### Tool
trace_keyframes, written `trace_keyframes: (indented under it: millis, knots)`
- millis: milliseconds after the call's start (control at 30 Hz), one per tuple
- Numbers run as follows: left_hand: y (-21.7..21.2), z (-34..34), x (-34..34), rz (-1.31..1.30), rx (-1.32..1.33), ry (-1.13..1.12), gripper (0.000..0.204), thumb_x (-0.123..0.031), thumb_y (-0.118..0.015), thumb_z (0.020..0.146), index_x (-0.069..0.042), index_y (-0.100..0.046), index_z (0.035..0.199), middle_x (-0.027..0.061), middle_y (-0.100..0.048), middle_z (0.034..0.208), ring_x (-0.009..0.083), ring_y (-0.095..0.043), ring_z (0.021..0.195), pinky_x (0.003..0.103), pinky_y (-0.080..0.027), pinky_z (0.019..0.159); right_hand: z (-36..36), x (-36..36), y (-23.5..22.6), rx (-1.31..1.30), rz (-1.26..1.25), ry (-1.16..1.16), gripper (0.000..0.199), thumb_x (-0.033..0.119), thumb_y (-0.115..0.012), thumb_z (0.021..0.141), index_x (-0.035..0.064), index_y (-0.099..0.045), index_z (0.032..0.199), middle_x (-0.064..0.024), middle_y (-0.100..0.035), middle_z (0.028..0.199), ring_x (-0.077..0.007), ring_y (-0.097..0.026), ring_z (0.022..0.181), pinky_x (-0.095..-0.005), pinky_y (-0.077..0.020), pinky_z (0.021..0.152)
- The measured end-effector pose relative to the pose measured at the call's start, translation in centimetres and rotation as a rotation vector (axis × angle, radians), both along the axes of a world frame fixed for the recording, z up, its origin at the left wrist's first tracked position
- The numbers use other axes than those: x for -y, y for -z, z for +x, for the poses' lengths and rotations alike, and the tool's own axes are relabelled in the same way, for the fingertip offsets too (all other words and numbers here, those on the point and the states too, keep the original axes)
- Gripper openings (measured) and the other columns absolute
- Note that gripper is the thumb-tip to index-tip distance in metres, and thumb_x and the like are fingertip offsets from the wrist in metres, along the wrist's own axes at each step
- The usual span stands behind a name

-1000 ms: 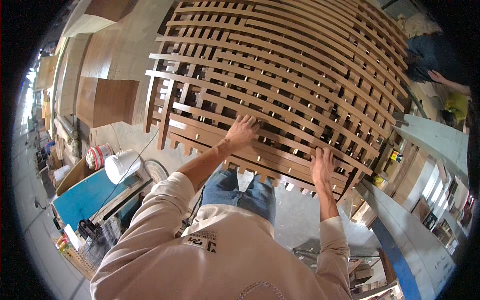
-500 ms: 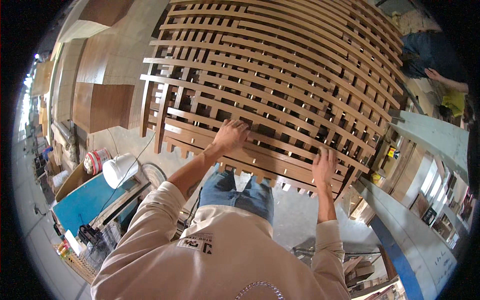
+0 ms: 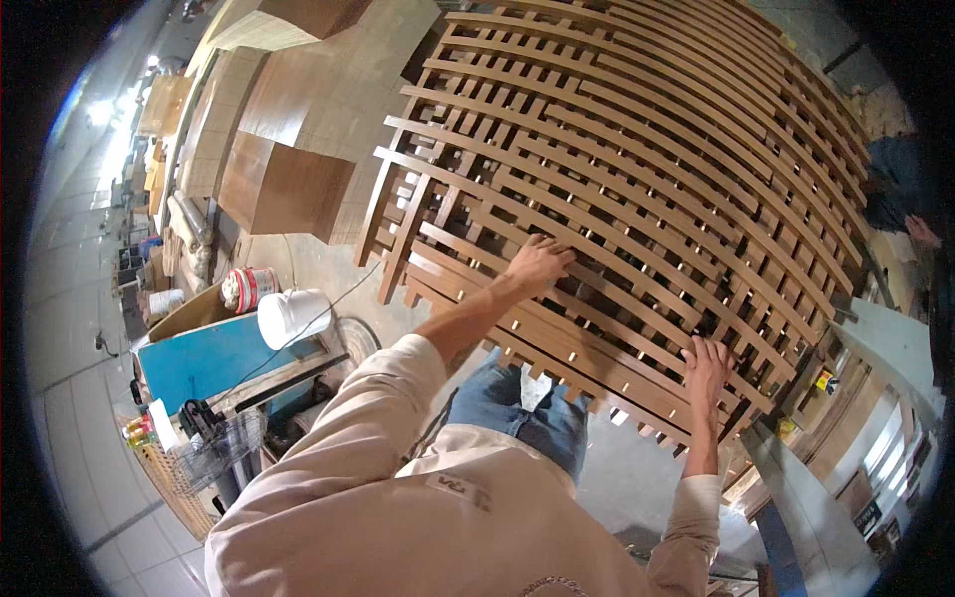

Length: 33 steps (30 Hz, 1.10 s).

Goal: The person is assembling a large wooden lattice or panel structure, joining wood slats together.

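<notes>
A broad lattice of brown wooden slats (image 3: 557, 336) is piled in crossing layers in front of me, with small pale pegs standing out of many slats. My left hand (image 3: 540, 263) lies over a slat near the close side of the pile, its fingers curled down over the wood. Farther right, my right hand (image 3: 706, 366) hooks its fingers over a slat close to the near right corner. The fingertips of both hands are partly hidden among the slats.
Veneered wooden boxes (image 3: 301, 191) stand at the left. Nearer are a white bucket (image 3: 291, 318), a red-and-white tub (image 3: 255, 288) and a blue panel (image 3: 204, 360). Pale boards (image 3: 811, 502) flank the right side. Another person's hand (image 3: 921, 231) shows at the far right.
My view has swung, so the pile and surroundings sit farther right in the picture. Both hands stay on the slats in about the same places.
</notes>
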<state>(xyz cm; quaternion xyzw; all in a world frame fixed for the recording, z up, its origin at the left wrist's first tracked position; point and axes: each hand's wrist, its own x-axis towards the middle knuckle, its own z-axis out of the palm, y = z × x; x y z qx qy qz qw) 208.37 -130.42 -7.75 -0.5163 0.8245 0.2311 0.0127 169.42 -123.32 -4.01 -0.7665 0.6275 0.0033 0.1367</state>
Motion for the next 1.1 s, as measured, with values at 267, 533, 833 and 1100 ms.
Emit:
trace_keyframes:
  millis: [267, 533, 833, 1100]
  knots:
    - [-6.7, 4.5, 0.3, -0.088, -0.100, 0.016, 0.037, -0.027, -0.060, 0.085, -0.011, -0.053, 0.117, 0.0085, -0.052, 0.109, 0.0262, -0.045, 0.111, 0.042, -0.029, 0.100, 2.8, -0.7, -3.9, 0.121, -0.003, -0.033, 0.031, 0.018, -0.061, 0.085, 0.0062, -0.053, 0.112, -0.0107, -0.051, 0.106, -0.0293, -0.046, 0.105, -0.0439, -0.0376, 0.093]
    - [-8.1, 9.3, -10.0, -0.127, -0.062, -0.022, 0.039, -0.018, -0.060, 0.081, -0.007, -0.052, 0.117, 0.0109, -0.051, 0.114, 0.0283, -0.044, 0.113, 0.044, -0.033, 0.101, 7.3, -8.2, -4.9, 0.243, 0.084, -0.189, 0.040, 0.017, -0.072, 0.073, 0.0033, -0.053, 0.106, -0.0121, -0.049, 0.099, -0.0312, -0.050, 0.096, -0.0439, -0.0415, 0.084]
    - [-4.4, 9.8, -14.3, -0.106, 0.025, -0.110, 0.050, -0.021, -0.062, 0.075, -0.008, -0.049, 0.121, 0.0119, -0.048, 0.119, 0.0305, -0.040, 0.118, 0.048, -0.027, 0.103, 9.3, -11.8, -2.4, 0.156, 0.101, -0.137, 0.046, 0.023, -0.069, 0.076, 0.0058, -0.053, 0.115, -0.0120, -0.047, 0.112, -0.0304, -0.046, 0.103, -0.0467, -0.0336, 0.088]
    - [-6.6, 5.6, -10.5, -0.008, -0.097, -0.020, 0.059, -0.037, -0.066, 0.074, -0.007, -0.048, 0.121, 0.0131, -0.044, 0.126, 0.0328, -0.034, 0.124, 0.053, -0.020, 0.104, 7.0, -9.9, -2.7, 0.193, 0.029, -0.090, 0.051, 0.032, -0.064, 0.082, 0.0041, -0.050, 0.122, -0.0148, -0.045, 0.113, -0.0315, -0.045, 0.104, -0.0483, -0.0325, 0.090]
